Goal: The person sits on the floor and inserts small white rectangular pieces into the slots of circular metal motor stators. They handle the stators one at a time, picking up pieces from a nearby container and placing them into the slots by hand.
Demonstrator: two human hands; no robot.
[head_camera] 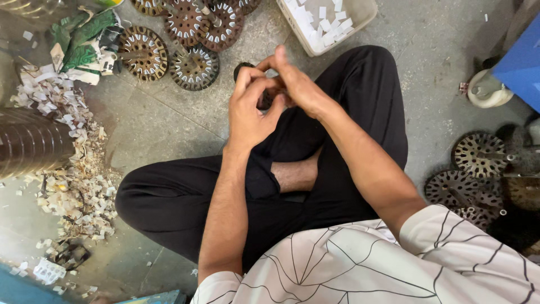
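Observation:
I sit cross-legged on a grey floor in black trousers. My left hand [251, 110] and my right hand [296, 83] meet above my knees, both closed around a dark round slotted metal disc [243, 68], most of it hidden behind my fingers. Only its dark upper edge shows above my left fingertips. Whether anything else is between my fingers is hidden.
Several rusty slotted discs [185, 39] lie on the floor ahead, more discs [478, 169] at the right. A white tray [360, 17] holds small white strips. A pile of paper scraps [73, 169] and a ribbed dark cylinder [28, 143] lie at the left.

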